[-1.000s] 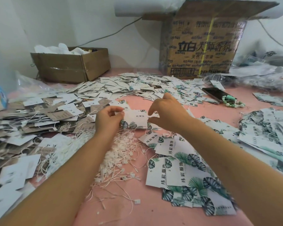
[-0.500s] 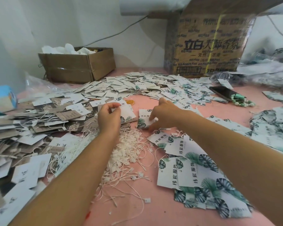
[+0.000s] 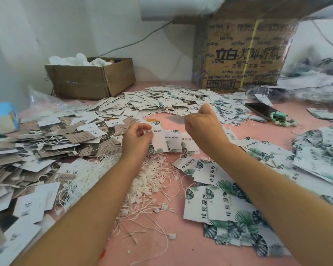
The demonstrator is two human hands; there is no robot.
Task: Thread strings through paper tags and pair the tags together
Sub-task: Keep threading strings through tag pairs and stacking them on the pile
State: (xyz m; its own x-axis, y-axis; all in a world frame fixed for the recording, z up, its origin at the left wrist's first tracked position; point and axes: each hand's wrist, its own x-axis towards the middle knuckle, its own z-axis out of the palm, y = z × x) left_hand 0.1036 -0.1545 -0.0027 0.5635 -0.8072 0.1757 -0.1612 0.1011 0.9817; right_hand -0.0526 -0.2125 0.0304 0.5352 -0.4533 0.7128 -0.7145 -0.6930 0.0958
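Observation:
My left hand (image 3: 136, 140) pinches the top edge of a white paper tag with green leaf print (image 3: 159, 142), held upright above the pink table. My right hand (image 3: 203, 124) is raised to its right, fingers pinched shut; a thin string may run from it to the tag, but it is too fine to tell. A heap of white strings with small plastic clasps (image 3: 150, 181) lies below both hands. More leaf-print tags (image 3: 222, 200) lie fanned out under my right forearm. Brown and white tags (image 3: 52, 143) are piled at the left.
A wide spread of small tags (image 3: 161, 104) covers the table's far middle. A small open carton (image 3: 90, 79) and a large printed carton (image 3: 242, 54) stand at the back wall. A phone (image 3: 259, 110) and green beads (image 3: 283, 120) lie at right. Another tag stack (image 3: 319, 150) sits far right.
My right hand has lifted up and away from the tag toward the right. My left hand now holds the leaf-print tag more upright. The camera has shifted slightly.

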